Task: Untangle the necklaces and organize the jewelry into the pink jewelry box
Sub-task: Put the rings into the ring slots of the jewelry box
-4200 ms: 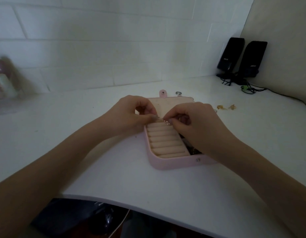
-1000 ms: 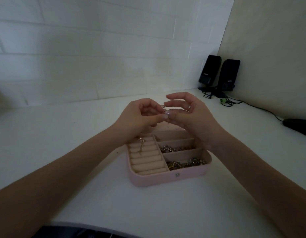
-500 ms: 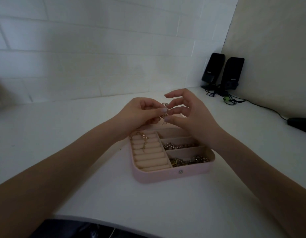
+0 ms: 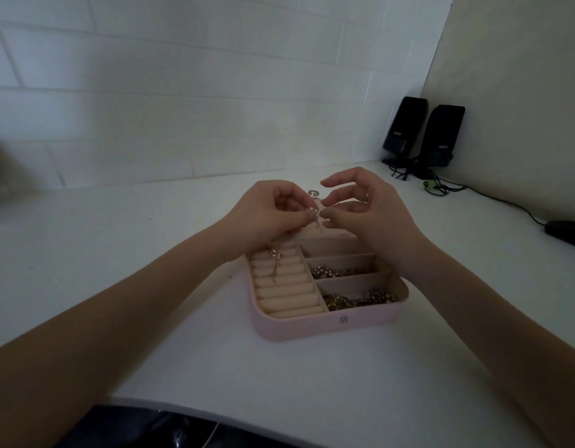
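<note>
The left hand (image 4: 273, 211) is pinching a small gold earring (image 4: 86, 212) above the pink jewelry box (image 4: 328, 324) on the bench (image 4: 182, 350), its grip clenched on it. The right hand (image 4: 363, 208) is hovering beside it, grip released. The sorting step seems underway; next, the earring probably needs pressing into the ring rolls (image 4: 286, 289).

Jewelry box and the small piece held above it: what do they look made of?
The jewelry box looks like pink faux leather or a similar matte covering, with a metal snap; which one the dim light leaves open. Its ring rolls look like soft cream fabric, probably velvety padding. The small piece pinched by the left hand glints like gold-toned metal; the right hand hovers beside it.
</note>
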{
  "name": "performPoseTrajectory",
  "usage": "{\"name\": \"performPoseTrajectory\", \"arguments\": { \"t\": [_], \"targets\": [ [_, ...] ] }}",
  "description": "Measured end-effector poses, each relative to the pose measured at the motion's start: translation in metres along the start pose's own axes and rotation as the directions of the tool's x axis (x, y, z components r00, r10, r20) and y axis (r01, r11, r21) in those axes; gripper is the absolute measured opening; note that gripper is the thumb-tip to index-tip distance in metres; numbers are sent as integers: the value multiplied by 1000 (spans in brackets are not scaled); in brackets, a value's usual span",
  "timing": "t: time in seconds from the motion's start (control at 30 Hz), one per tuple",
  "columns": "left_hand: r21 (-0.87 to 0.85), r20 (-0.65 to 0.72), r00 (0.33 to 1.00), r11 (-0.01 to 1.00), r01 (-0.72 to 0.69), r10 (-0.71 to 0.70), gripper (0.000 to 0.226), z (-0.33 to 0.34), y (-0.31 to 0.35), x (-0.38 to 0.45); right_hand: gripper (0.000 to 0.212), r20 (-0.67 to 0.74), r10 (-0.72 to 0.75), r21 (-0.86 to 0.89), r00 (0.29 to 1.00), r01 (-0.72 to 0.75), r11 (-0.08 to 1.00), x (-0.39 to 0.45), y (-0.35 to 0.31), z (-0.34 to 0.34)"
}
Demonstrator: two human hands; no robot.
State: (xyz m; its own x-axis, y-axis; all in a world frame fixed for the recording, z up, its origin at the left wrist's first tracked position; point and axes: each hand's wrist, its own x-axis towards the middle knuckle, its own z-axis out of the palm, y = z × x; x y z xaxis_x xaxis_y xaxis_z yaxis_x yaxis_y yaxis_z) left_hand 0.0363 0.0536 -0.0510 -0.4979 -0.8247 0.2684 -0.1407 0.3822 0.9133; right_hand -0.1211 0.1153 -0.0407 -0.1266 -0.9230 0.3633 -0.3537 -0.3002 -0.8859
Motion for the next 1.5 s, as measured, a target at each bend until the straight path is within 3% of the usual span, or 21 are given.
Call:
{"name": "performPoseTrajectory", "arguments": {
  "t": [0.13, 0.23, 0.37, 0.57, 0.73, 0.93, 1.03, 1.17, 1.23, 1.3, 1.4, 1.5],
  "targets": [
    [-86, -28, 1000, 996, 8, -11, 7, 0, 1, 1, 24, 13, 82, 41, 997, -82, 996, 1, 1, -1],
    [-152, -49, 998, 988, 26, -34, 5, 0, 1, 2, 20, 67, 138, -57, 988, -135, 989, 2, 5, 1],
    [-211, -75, 997, 977, 6, -23, 6, -1, 2, 1, 9, 68, 114, -187, 991, -100, 977, 0, 6, 3],
    [-255, -117, 992, 967, 19, -50, 16, -2, 6, 2, 4, 49, 116, -94, 992, -111, 989, 1, 1, -3],
    [-140, -124, 991, 990, 33, -51, 12, -2, 3, 1, 4, -7, 62, -57, 998, -62, 996, 0, -4, -2],
    [108, -123, 990, 993, -56, 69, 15, 1, 2, -2, 9, -112, 24, 51, 993, -19, 999, 1, -6, -4],
    [183, -63, 992, 978, -100, 113, 14, 2, 2, -4, 11, -153, 14, 117, 988, 4, 993, 1, -9, -5],
    [418, 54, 982, 889, -185, 179, 11, 1, 0, -6, 11, -183, -40, 103, 982, 59, 993, 0, -13, -6],
    [288, 30, 988, 946, -151, 149, 11, 2, 2, -5, 10, -173, -84, 49, 981, 94, 994, -1, -14, -6],
    [10, 5, 998, 998, -66, 66, 9, 2, 6, -3, 11, -149, -139, -5, 979, 140, 990, -2, -15, -5],
    [-238, 20, 1000, 971, 0, 5, 16, 3, 9, -3, 13, -119, -203, -51, 972, 198, 979, -3, -15, -2],
    [-360, 53, 999, 933, 18, 1, 30, 4, 9, -5, 14, -105, -233, -84, 967, 225, 971, -3, -15, -1]
  ]
}}
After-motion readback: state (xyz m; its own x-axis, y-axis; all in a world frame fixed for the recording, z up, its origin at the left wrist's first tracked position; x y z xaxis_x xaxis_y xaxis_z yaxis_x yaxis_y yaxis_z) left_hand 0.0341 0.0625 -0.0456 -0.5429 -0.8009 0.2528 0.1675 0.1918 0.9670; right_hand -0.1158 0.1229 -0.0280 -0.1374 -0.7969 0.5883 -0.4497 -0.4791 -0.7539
